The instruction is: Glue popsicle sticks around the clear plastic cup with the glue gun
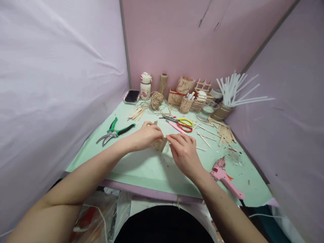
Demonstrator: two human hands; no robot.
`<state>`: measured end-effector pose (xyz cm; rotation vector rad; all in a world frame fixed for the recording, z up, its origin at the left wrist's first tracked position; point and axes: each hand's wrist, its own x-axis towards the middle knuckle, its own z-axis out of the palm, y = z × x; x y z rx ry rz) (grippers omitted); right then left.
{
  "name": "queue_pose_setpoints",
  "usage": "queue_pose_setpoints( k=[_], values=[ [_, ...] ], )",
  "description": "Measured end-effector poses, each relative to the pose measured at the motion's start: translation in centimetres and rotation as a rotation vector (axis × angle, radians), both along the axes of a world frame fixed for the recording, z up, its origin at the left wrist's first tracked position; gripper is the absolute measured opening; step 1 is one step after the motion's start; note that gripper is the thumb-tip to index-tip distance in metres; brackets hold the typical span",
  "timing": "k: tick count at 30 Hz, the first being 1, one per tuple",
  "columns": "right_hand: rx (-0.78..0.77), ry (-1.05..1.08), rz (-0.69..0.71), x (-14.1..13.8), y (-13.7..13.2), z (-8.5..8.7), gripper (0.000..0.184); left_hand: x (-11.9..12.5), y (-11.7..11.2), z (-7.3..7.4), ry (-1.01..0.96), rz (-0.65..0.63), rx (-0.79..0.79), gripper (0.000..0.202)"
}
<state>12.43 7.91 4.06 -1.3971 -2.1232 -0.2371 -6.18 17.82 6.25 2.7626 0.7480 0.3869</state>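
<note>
My left hand is closed around a small craft-stick piece just above the middle of the table. Its flat wooden face shows below my fingers, and a stick end rises behind them. From the other side, my right hand pinches at the upper right edge of the same piece; whether a smaller bit lies between those fingertips is hidden. Just beyond my hands lie scissors with yellow and red handles and a pink pen-like tool. Green-handled pruning shears rest to the left.
A pink glue gun lies at right, near loose craft sticks and scraps. Along the back stand a bottle, twine, a stick-built pen cup, a glass bowl and white glue sticks. A phone lies back left.
</note>
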Motion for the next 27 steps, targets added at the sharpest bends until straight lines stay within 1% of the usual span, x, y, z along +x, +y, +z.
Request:
queue_pose_setpoints(
  k=[3, 8, 13, 16, 18, 21, 24, 27],
  values=[
    [0.010, -0.015, -0.003, 0.0, 0.0, 0.0, 0.030, 0.1, 0.0, 0.0, 0.012, -0.004, 0.024, 0.022],
    [0.023, -0.024, -0.008, 0.0, 0.1, 0.0, 0.028, 0.1, -0.2, 0.5, 0.112, 0.002, 0.082, 0.021],
    [-0.019, 0.022, 0.008, 0.2, 0.0, -0.2, 0.030, 0.6, -0.7, 1.5, 0.167, -0.005, 0.151, 0.020],
    [-0.031, 0.061, 0.021, 0.3, 0.0, -0.5, 0.032, 1.5, -0.7, 2.3, 0.219, -0.011, 0.198, 0.019],
    [-0.039, 0.078, 0.022, 0.3, 0.0, -0.6, 0.033, 2.3, -0.7, 2.9, 0.285, -0.020, 0.201, 0.020],
    [-0.051, 0.125, 0.039, 0.5, -0.1, -0.6, 0.040, 3.6, -0.7, 3.8, 0.387, -0.023, 0.156, 0.021],
    [-0.028, 0.209, 0.046, 0.8, -0.2, -0.5, 0.047, 4.7, -0.7, 4.4, 0.463, 0.008, 0.051, 0.021],
    [0.023, 0.286, 0.013, 1.3, -0.6, -0.3, 0.042, 5.0, -0.1, 4.7, 0.466, 0.056, -0.078, 0.015]
  ],
)
